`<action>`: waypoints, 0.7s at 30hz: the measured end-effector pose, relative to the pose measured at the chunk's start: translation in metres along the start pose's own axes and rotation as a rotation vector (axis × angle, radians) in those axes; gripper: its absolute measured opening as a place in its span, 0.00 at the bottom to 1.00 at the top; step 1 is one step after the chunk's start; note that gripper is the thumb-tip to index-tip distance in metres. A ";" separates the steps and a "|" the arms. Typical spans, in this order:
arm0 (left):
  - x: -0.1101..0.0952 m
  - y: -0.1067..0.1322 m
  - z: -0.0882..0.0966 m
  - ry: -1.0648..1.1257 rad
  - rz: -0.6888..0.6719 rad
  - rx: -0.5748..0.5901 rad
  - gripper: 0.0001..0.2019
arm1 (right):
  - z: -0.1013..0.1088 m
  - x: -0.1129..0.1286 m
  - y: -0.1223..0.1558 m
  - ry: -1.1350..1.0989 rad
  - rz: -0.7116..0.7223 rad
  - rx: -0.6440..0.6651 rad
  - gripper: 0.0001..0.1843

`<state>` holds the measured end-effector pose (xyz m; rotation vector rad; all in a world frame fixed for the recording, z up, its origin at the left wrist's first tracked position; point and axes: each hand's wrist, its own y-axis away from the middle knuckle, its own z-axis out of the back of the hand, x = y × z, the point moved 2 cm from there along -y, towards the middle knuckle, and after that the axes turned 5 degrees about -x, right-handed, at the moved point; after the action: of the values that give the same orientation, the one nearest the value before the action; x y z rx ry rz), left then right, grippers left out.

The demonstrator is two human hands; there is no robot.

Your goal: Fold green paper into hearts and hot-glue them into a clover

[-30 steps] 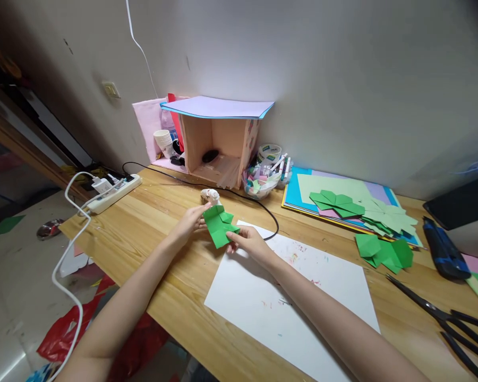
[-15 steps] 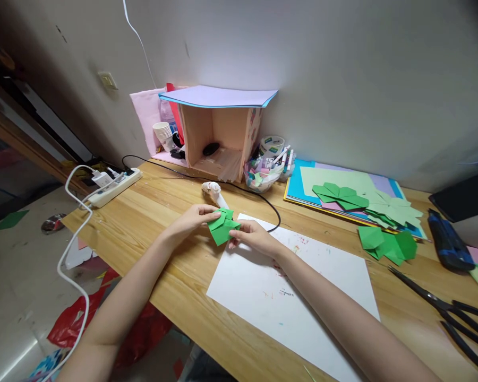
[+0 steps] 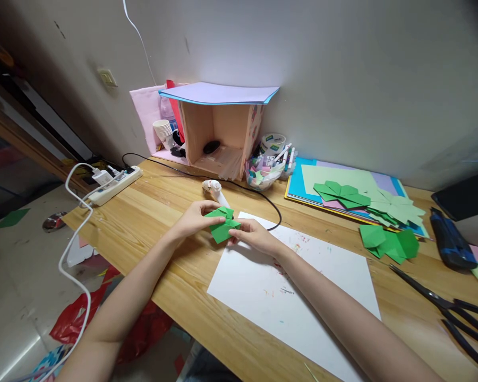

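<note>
One camera is worn on my head, and it looks forward and down from above the near side of the white sheet (image 3: 258, 286). The view is wide and rather close. My forearms (image 3: 318, 289) enter it from below, and my left hand (image 3: 195, 218) and right hand (image 3: 257, 237) come near its middle, at the far left corner of the sheet. Beyond the sheet, it faces the wall (image 3: 342, 79) at more distance. Left of the sheet, it sees past the slanting table (image 3: 115, 233) down to the floor (image 3: 24, 276); right of the sheet, its border cuts the scissors (image 3: 438, 301).
</note>
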<state>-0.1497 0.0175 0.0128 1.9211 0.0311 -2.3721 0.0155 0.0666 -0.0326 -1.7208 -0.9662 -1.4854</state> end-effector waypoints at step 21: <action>0.008 -0.003 0.003 -0.072 -0.019 0.093 0.20 | 0.000 -0.004 -0.003 -0.035 -0.049 -0.060 0.20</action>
<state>-0.1549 0.0201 0.0053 1.8805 -0.0680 -2.4949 0.0123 0.0674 -0.0362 -1.7833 -0.9973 -1.5343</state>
